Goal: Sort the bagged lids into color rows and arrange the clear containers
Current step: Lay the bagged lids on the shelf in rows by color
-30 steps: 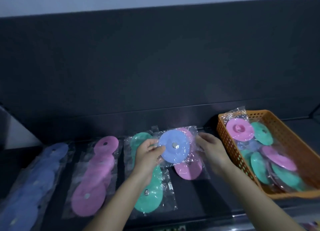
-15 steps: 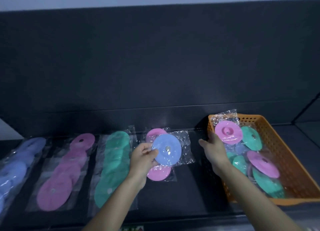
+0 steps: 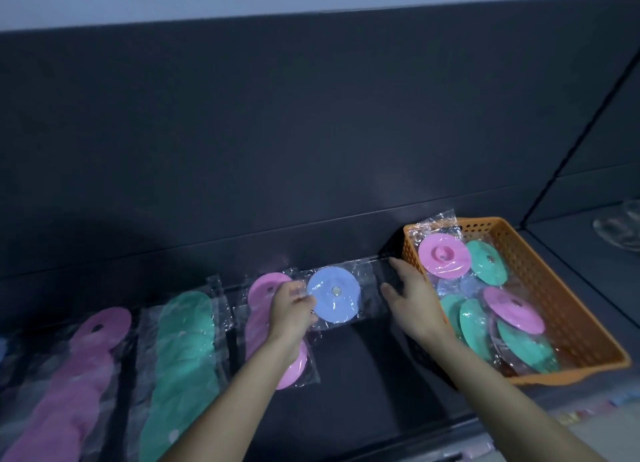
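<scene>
Now our left hand (image 3: 292,311) pinches the bagged blue lid (image 3: 334,299); our right hand (image 3: 414,300) lies spread beside the orange basket (image 3: 554,288).

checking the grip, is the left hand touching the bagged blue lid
Touching. The head view shows the left hand pinching the bagged blue lid at its left edge, with the fingertips lying over the plastic there.

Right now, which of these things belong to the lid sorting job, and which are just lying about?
In the job: blue bagged lid, pinched by the left hand; pink row; green row; second pink row; orange basket of unsorted lids; clear containers.
Lying about: blurred pastel bits at the lower right edge.
</scene>
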A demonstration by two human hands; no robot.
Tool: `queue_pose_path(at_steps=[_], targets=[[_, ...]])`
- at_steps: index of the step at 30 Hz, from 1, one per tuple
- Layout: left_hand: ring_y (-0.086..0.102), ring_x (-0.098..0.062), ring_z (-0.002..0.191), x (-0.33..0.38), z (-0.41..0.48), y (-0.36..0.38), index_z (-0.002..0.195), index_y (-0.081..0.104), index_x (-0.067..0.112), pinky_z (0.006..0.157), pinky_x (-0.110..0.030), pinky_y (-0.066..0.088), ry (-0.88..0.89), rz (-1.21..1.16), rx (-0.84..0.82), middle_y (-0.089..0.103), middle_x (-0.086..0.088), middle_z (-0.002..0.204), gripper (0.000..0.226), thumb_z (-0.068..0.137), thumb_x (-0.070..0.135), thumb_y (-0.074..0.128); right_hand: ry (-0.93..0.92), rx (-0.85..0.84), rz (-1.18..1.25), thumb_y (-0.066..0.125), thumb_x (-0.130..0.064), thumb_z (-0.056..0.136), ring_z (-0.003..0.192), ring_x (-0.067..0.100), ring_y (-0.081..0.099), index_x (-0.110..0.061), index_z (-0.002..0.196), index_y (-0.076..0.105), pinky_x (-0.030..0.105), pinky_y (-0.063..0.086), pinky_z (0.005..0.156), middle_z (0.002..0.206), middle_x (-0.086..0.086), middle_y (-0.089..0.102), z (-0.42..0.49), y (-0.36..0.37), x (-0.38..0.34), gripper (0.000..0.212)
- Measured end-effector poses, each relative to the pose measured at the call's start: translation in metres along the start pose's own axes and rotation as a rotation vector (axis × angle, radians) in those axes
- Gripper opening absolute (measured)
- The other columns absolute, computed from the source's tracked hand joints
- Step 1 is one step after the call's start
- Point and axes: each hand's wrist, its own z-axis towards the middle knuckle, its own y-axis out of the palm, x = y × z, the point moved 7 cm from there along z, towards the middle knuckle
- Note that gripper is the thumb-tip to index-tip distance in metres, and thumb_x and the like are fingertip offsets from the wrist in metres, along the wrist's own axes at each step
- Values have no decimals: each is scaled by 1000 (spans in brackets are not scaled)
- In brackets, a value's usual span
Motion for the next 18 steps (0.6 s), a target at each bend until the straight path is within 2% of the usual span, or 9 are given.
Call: queue_pose_path(at_steps=[2,5,6,7,9,11,13,16,18], targets=[[57,-22,83,-4,14,11,114,51,9,75,-41,53,-17,72,-24,56,-7,100,33,86,-8,47,-136,-80,-130,51,-7,92,140,24,31,-9,135,50,12,18,105,148,14,37,-6,17,-9,43],[59,-23,104,-12,30,20,130,45,15,93,-44,50,15,337,-94,62,-7,115,48,85,-1,47,-276,-254,-315,41,-10,96,146,27,16,-21,139,47,26,19,115,156,9,25,-14,53,-8,45],[58,-23,109,-13,33,21,135,42,16,93,-41,50,41,430,-127,62,-5,121,53,85,-1,46,-285,-310,-360,39,-10,96,146,28,14,-21,140,45,29,20,115,157,7,23,-15,64,-4,46],[60,-23,105,-10,31,22,130,49,18,86,-39,52,78,493,-159,64,-3,116,49,85,-2,44,-266,-363,-398,38,-9,96,146,27,14,-20,140,43,30,21,115,157,7,22,-16,73,0,46],[59,-22,85,2,20,22,105,60,22,67,-32,48,158,534,-219,66,3,89,41,84,-7,41,-208,-433,-453,36,-11,97,145,26,13,-18,144,34,30,21,115,157,9,19,-16,85,10,47],[54,-15,85,8,13,19,113,58,26,64,-22,45,177,497,-251,60,10,89,51,85,-11,39,-168,-450,-497,33,-14,99,146,26,9,-18,150,22,29,16,118,158,11,13,-13,89,17,52],[52,-11,96,14,10,12,126,57,18,71,-13,42,273,556,-228,61,4,106,51,87,-10,39,-141,-423,-493,35,-11,97,143,30,18,-12,146,28,29,20,115,151,15,25,-6,88,20,50],[55,-18,114,22,7,-3,125,58,9,92,-19,39,491,745,-112,61,-8,124,42,87,-5,46,-119,-336,-449,40,-8,91,131,30,34,-10,126,47,28,30,107,129,11,44,6,82,17,36],[47,-25,124,21,3,-15,128,54,5,102,-28,35,558,925,-43,53,-10,134,39,90,3,48,-134,-317,-468,40,-7,91,138,31,26,-8,133,42,30,25,111,140,13,38,7,84,10,42]])
